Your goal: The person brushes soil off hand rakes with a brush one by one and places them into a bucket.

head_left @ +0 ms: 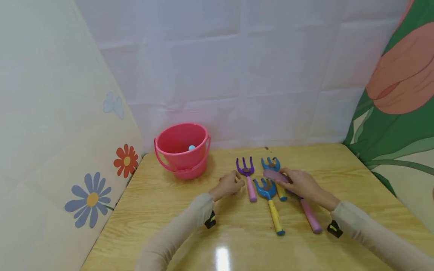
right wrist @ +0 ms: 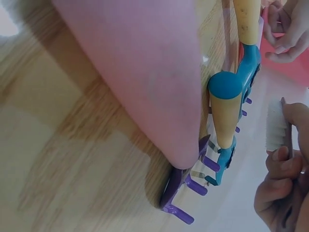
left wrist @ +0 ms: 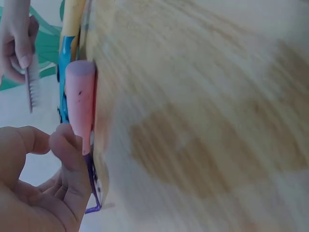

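Note:
My right hand (head_left: 301,184) grips a small brush (head_left: 274,175) with a pinkish back; its white bristles (right wrist: 276,128) show in the right wrist view. Below that hand lies a hand fork with a pink handle (head_left: 310,216), its purple head covered in the head view. Two blue hand forks with yellow handles (head_left: 275,218) (head_left: 281,193) lie to its left, brown dirt on their heads. My left hand (head_left: 228,185) hovers beside another purple fork with a pink handle (head_left: 251,190), fingers loosely bent, thumb near the index finger, holding nothing.
A pink bucket (head_left: 184,163) with its handle hanging down stands at the back left of the wooden table (head_left: 162,218). Something light blue (head_left: 191,147) shows inside it. A white cloth (head_left: 210,75) hangs behind, with flower-printed panels at both sides.

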